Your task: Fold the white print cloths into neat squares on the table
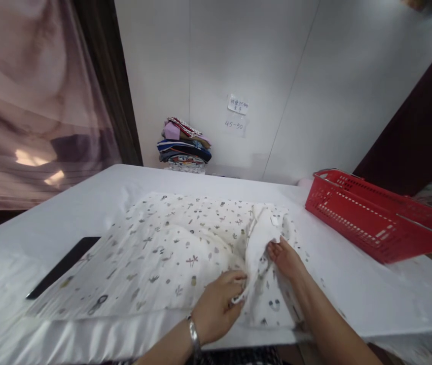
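A white cloth [178,253] printed with small palm trees, rainbows and other figures lies spread over the table, wrinkled in the middle. Its right part is lifted and bunched, with a plain white side and a small white label showing. My left hand [219,304], with a silver bracelet at the wrist, is closed in a pinch on the near edge of this raised part. Farther back and to the right, my right hand [285,257] grips the same raised fold, its fingertips partly tucked in the fabric. A dark flat board [67,263] sticks out from beneath the cloth's left edge.
A red plastic basket [353,213] with metal handles stands at the table's right. Against the wall is a pile of folded fabrics [184,142], below and left of paper notes [238,105]. A pink curtain [37,101] hangs at left. The white-covered table [98,187] has its near edge close to me.
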